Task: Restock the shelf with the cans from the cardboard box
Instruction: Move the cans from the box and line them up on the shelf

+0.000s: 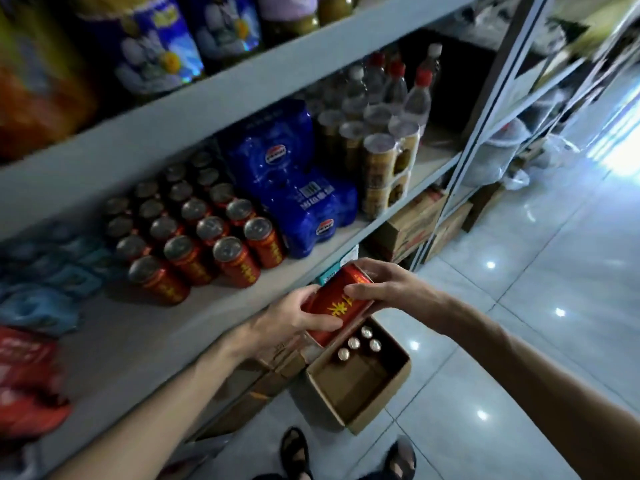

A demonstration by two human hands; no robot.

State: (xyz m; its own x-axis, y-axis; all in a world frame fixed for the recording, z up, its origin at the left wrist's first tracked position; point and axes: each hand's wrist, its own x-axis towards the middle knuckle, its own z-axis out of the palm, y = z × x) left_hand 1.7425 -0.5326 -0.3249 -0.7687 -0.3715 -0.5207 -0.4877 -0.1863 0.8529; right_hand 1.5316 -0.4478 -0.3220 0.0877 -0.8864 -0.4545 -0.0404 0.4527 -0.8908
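Note:
A red can with yellow lettering lies tilted between both hands, just in front of the shelf's edge. My left hand grips its lower end and my right hand holds its upper end. Below them an open cardboard box sits on the floor with several cans standing in its far corner. Rows of matching red cans stand on the middle shelf, up and left of the held can.
A blue shrink-wrapped pack sits right of the can rows, then stacked tins and bottles. Blue and red bagged packs lie at the shelf's left. More cartons are under the shelf. My sandalled feet stand on the glossy tile floor.

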